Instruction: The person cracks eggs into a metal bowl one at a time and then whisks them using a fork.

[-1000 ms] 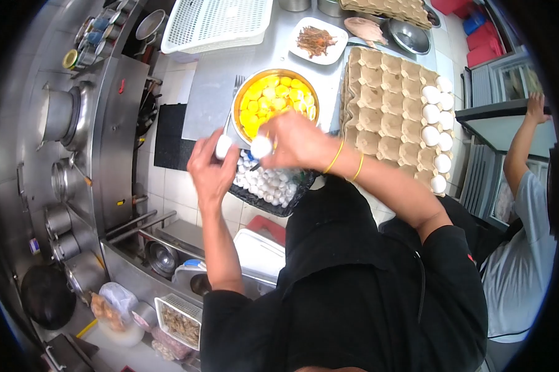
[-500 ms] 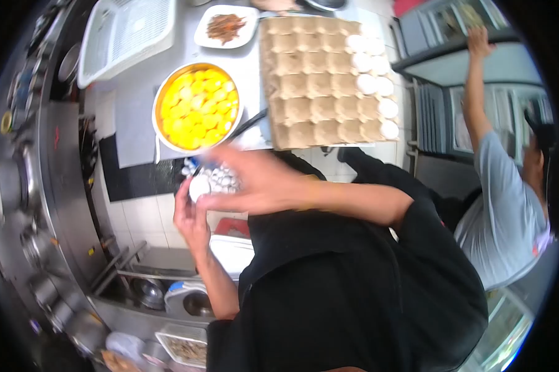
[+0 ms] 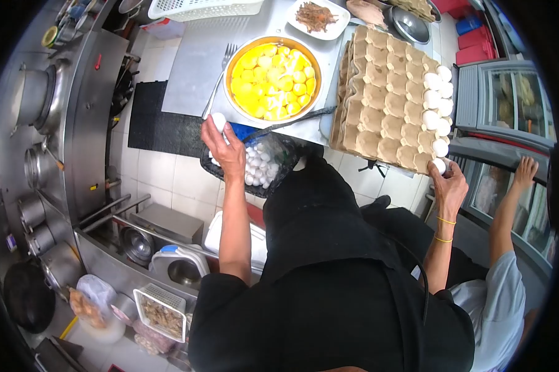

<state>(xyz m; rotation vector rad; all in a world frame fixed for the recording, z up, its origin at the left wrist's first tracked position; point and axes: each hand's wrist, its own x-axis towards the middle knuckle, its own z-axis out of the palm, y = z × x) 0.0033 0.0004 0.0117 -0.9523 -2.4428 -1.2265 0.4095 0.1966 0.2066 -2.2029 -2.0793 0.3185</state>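
My left hand (image 3: 228,154) is closed on a white egg (image 3: 218,121), near the table's front edge and just below the handle of a fork (image 3: 215,90). Beside the fork stands a round bowl (image 3: 228,80) of yellow egg yolks (image 3: 272,80). Out to the right, my right hand (image 3: 451,187) has thumb and fingers around another white egg (image 3: 439,165) at the near corner of a stacked cardboard egg tray (image 3: 385,87). Several more white eggs (image 3: 432,99) sit along the tray's right side; its other cups hold none.
Below the table edge, a black-lined bin (image 3: 212,166) holds many white eggshells (image 3: 261,166). A plate of brown dried food (image 3: 315,18) and a metal bowl (image 3: 411,25) stand at the back. To my right, a co-worker's hand (image 3: 526,172) touches the fridge (image 3: 509,146).
My hands have parted. The right one has swung from beside the left hand to the egg at the tray's near corner. The left still holds an egg. The view has shifted.
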